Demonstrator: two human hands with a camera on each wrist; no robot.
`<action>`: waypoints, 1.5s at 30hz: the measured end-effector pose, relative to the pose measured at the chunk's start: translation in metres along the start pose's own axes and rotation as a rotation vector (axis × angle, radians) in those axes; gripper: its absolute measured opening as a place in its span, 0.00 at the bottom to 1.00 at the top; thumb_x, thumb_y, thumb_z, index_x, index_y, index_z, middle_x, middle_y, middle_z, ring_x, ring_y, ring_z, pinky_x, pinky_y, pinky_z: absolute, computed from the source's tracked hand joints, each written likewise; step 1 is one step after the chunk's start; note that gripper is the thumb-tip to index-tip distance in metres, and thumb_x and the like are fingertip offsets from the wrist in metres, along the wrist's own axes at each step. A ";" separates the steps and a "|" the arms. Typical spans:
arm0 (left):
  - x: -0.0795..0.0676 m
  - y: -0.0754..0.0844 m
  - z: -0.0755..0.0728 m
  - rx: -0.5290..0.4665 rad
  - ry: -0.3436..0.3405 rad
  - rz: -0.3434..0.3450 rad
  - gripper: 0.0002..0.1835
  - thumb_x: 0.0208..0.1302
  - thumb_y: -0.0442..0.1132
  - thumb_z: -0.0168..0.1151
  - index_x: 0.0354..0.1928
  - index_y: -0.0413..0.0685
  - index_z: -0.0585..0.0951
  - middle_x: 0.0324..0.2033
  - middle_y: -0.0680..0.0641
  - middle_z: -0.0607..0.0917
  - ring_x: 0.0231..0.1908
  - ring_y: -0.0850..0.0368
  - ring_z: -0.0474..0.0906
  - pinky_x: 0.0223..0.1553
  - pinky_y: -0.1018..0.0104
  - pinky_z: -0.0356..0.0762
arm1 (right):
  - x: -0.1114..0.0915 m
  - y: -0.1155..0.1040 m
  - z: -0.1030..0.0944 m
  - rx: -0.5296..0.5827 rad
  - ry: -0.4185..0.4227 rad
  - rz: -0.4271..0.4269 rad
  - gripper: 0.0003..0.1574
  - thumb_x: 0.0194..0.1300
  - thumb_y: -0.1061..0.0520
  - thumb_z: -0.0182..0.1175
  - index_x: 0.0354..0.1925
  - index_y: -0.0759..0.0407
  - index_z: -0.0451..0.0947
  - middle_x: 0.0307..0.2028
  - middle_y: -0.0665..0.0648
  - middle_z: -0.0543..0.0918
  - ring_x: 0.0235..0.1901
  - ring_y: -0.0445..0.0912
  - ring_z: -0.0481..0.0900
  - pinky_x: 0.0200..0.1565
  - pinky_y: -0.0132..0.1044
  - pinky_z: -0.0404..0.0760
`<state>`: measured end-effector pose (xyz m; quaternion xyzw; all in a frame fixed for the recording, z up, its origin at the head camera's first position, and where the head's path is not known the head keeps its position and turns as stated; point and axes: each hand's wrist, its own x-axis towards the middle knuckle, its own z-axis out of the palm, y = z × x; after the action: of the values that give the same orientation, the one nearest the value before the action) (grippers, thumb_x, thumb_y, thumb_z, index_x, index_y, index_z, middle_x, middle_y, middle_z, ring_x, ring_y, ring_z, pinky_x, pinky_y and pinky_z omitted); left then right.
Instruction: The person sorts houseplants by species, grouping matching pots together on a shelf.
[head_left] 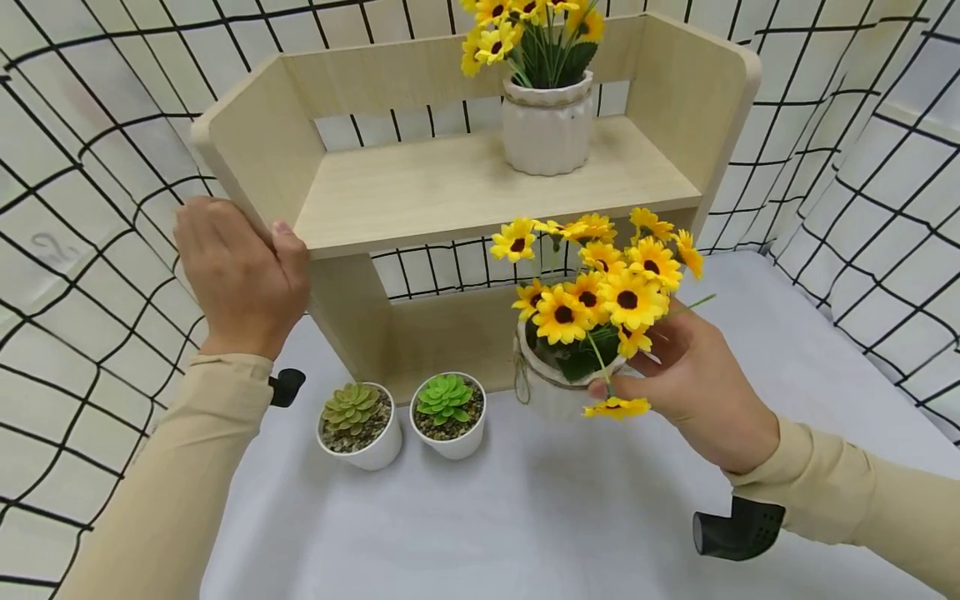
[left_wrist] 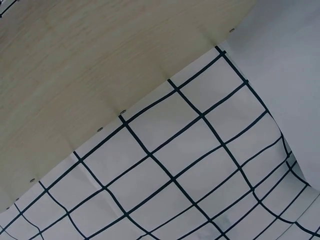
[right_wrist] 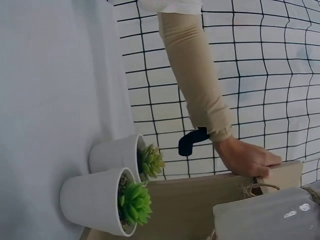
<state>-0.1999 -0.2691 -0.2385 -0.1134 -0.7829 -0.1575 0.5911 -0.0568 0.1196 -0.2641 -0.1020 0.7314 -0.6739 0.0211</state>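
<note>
My left hand (head_left: pixel 243 279) grips the left side panel of a light wooden two-tier shelf (head_left: pixel 420 196), thumb at the panel's front edge. My right hand (head_left: pixel 701 379) holds a whitish flowerpot (head_left: pixel 555 398) of yellow artificial sunflowers (head_left: pixel 600 296) by its right side, in front of the lower tier. One bloom droops over the rim near the thumb. In the right wrist view, this flowerpot (right_wrist: pixel 265 220) fills the lower right corner, and my left hand (right_wrist: pixel 247 157) appears behind it on the shelf. The left wrist view shows the panel (left_wrist: pixel 100 65) but no hand.
A similar sunflower pot (head_left: pixel 547 125) stands on the upper tier, right of centre. Two small white pots hold succulents, one duller green (head_left: pixel 367 450) and one bright green (head_left: pixel 450 442), before the shelf on the white tabletop (head_left: pixel 465 533). Black wire grid (head_left: pixel 847 167) surrounds the table.
</note>
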 end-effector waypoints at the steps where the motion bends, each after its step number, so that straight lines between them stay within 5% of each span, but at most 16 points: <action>1: 0.000 0.000 0.000 -0.002 -0.002 0.000 0.24 0.65 0.47 0.38 0.40 0.25 0.67 0.36 0.25 0.68 0.38 0.29 0.58 0.47 0.38 0.55 | 0.001 -0.003 -0.001 0.022 -0.014 0.001 0.52 0.58 0.69 0.70 0.76 0.48 0.62 0.73 0.53 0.70 0.66 0.49 0.75 0.60 0.28 0.81; 9: 0.001 -0.001 0.000 -0.004 -0.024 0.013 0.24 0.66 0.47 0.38 0.40 0.26 0.67 0.36 0.26 0.68 0.38 0.30 0.59 0.46 0.39 0.55 | 0.011 -0.027 -0.002 0.122 -0.105 -0.053 0.50 0.62 0.69 0.67 0.77 0.50 0.61 0.73 0.55 0.70 0.61 0.51 0.78 0.55 0.35 0.84; 22: 0.000 -0.003 -0.001 0.014 -0.018 0.024 0.24 0.66 0.47 0.38 0.41 0.27 0.68 0.36 0.26 0.69 0.38 0.30 0.61 0.45 0.39 0.57 | 0.036 -0.075 0.008 0.191 -0.097 -0.133 0.50 0.62 0.71 0.66 0.76 0.44 0.63 0.75 0.56 0.68 0.69 0.53 0.70 0.59 0.31 0.81; 29: 0.000 -0.003 -0.001 0.018 -0.004 0.029 0.23 0.66 0.47 0.39 0.40 0.27 0.68 0.36 0.27 0.69 0.37 0.31 0.60 0.44 0.39 0.57 | 0.053 -0.095 0.018 0.213 -0.147 -0.218 0.46 0.65 0.73 0.61 0.76 0.48 0.63 0.75 0.56 0.69 0.71 0.51 0.68 0.62 0.28 0.77; 36: -0.001 -0.004 -0.002 0.039 -0.013 0.040 0.23 0.67 0.46 0.38 0.41 0.27 0.68 0.36 0.27 0.69 0.37 0.32 0.61 0.44 0.40 0.57 | 0.073 -0.111 0.032 0.296 -0.140 -0.246 0.42 0.66 0.75 0.58 0.74 0.53 0.65 0.72 0.58 0.72 0.66 0.54 0.73 0.56 0.35 0.84; 45: -0.001 -0.004 -0.002 0.016 -0.008 0.037 0.21 0.67 0.46 0.39 0.39 0.28 0.68 0.34 0.28 0.69 0.36 0.32 0.60 0.42 0.41 0.56 | 0.104 -0.129 0.048 0.237 -0.069 -0.262 0.45 0.60 0.72 0.67 0.72 0.49 0.68 0.69 0.59 0.76 0.67 0.53 0.76 0.74 0.50 0.70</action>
<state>-0.1989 -0.2736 -0.2397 -0.1237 -0.7842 -0.1398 0.5918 -0.1352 0.0446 -0.1295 -0.2165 0.6262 -0.7484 -0.0299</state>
